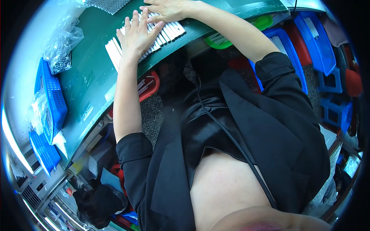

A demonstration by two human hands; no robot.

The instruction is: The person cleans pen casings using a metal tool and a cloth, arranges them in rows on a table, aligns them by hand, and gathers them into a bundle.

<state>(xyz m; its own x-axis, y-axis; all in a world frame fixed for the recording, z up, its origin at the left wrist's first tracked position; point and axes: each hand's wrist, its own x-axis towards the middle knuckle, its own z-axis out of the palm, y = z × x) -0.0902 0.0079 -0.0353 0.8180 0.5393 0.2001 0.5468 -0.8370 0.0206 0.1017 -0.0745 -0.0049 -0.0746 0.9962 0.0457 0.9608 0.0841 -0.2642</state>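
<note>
A row of slim white tubes with dark ends (113, 54) lies side by side near the front edge of the green table (90, 57). My left hand (135, 37) rests palm down on the tubes, fingers stretched out and spread. Across the far part of the same row lies my right hand (168, 9), its fingers extended to the left and close to my left fingertips. Neither hand is wrapped around anything. Part of the row is hidden under both hands.
A clear bag of small metal parts (59, 54) and a blue basket (56, 98) are at the table's left. At the top is a grid-like grey block (108, 4). Below the edge are a green tray (219, 43), a red bin (152, 86) and blue bins (287, 48). Another person (98, 204) is at lower left.
</note>
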